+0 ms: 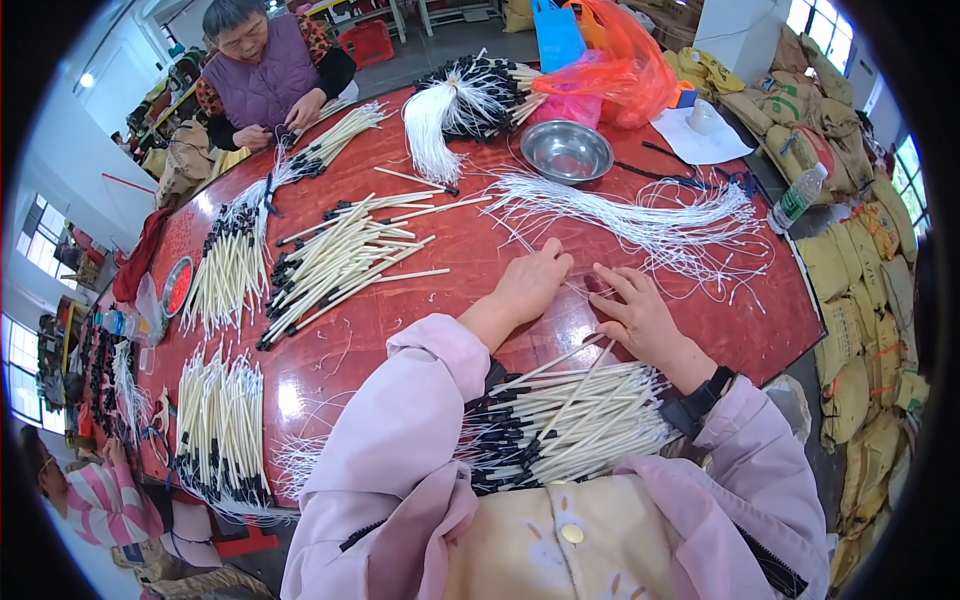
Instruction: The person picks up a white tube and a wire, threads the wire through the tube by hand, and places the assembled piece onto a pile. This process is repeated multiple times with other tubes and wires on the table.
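My left hand (530,285) is over the middle of the red table (390,320), its fingers bent together on what looks like a thin white string. Close to its right, my right hand (645,315) has thumb and fingers apart, with thin string near the fingertips. Just beyond both hands lies a spread bundle of white strings (640,215). Between my forearms, close to my body, is a pile of cream rods (590,425) with black ends and white strings. One rod (555,360) slants up from that pile toward my right thumb.
More rod piles (345,260) lie to the left, with another stack (220,420) nearer. A metal bowl (567,165), plastic bags (620,70) and a bottle (800,198) stand toward the far and right edges. A co-worker (265,80) handles strings across the table. Sacks (850,330) line the right.
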A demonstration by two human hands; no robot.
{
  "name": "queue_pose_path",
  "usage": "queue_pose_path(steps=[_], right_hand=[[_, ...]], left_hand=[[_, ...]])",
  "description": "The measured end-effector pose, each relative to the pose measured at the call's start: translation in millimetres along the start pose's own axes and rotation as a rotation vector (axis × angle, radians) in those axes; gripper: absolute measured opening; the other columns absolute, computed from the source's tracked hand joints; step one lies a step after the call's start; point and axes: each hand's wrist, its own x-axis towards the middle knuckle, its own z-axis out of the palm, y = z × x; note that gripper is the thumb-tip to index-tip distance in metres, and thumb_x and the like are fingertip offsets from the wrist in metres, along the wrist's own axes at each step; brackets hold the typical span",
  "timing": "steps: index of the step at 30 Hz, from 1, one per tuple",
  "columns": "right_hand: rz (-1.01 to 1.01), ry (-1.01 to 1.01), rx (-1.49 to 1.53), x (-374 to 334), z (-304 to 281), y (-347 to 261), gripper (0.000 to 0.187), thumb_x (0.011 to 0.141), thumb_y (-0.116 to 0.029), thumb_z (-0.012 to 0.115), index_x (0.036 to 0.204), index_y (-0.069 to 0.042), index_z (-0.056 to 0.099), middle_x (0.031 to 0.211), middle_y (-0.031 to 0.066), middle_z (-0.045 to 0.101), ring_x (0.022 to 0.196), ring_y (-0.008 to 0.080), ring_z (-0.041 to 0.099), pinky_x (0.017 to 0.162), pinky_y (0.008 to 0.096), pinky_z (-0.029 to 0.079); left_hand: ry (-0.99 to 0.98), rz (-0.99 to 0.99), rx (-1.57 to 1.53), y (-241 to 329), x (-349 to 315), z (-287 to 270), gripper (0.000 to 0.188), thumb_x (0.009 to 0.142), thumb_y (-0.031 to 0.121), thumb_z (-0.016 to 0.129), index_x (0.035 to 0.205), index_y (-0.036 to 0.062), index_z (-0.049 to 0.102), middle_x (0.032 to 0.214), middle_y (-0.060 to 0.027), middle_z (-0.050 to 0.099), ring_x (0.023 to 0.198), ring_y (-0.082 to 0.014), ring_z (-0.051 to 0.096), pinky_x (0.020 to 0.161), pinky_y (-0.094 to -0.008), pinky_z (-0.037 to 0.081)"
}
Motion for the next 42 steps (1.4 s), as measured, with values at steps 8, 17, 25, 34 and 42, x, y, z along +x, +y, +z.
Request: queue_pose_path(steps=[8,17,25,34,42], right_hand=[[0.005,-0.013,-0.003,-1,0,2,0.046,0.084,-0.039,0.070,0.117,-0.007,0.074,0.154,0.0104,0.048,0.131,0.0364,0.046,0.108,0.0489,0.040],[0.054,-0.006,-0.024,-16,-1,8,0.048,0.087,-0.040,0.068,0.124,-0.009,0.071,0.155,0.0112,0.047,0.134,0.0369,0.045,0.111,0.0487,0.038],[0.086,-0.052,-0.109,-10,-8,-2,0.065,0.093,-0.052,0.058,0.146,-0.014,0.056,0.161,0.0133,0.037,0.137,0.0381,0.041,0.114,0.0503,0.034],[-0.023,-0.196,-0.082,17,-1,-10,0.068,0.091,-0.050,0.060,0.148,-0.012,0.053,0.161,0.0126,0.038,0.137,0.0389,0.040,0.115,0.0502,0.034],[-0.033,-0.273,-0.015,15,-6,-13,0.066,0.088,-0.043,0.064,0.144,-0.009,0.057,0.157,0.0121,0.044,0.136,0.0392,0.042,0.115,0.0493,0.034]], left_hand=[[0.072,-0.108,-0.167,-1,-4,-3,0.019,0.091,0.015,0.065,0.105,0.0038,0.059,0.098,-0.0188,0.065,0.090,-0.0393,0.066,0.076,-0.0501,0.051],[0.138,-0.129,-0.119,-16,-51,-64,0.022,0.090,0.020,0.070,0.082,0.0003,0.065,0.087,-0.0195,0.067,0.088,-0.0391,0.066,0.076,-0.0476,0.050],[0.129,-0.528,0.040,-6,-129,-58,0.023,0.090,0.022,0.070,0.083,0.0006,0.066,0.085,-0.0208,0.068,0.084,-0.0406,0.066,0.074,-0.0499,0.051],[0.124,-0.552,0.004,0,-140,-57,0.024,0.091,0.025,0.070,0.088,0.0013,0.067,0.092,-0.0211,0.070,0.088,-0.0414,0.068,0.077,-0.0519,0.054],[0.164,-0.726,-0.064,-18,-178,-72,0.024,0.091,0.025,0.071,0.086,0.0015,0.066,0.082,-0.0206,0.069,0.082,-0.0411,0.068,0.073,-0.0497,0.052]])
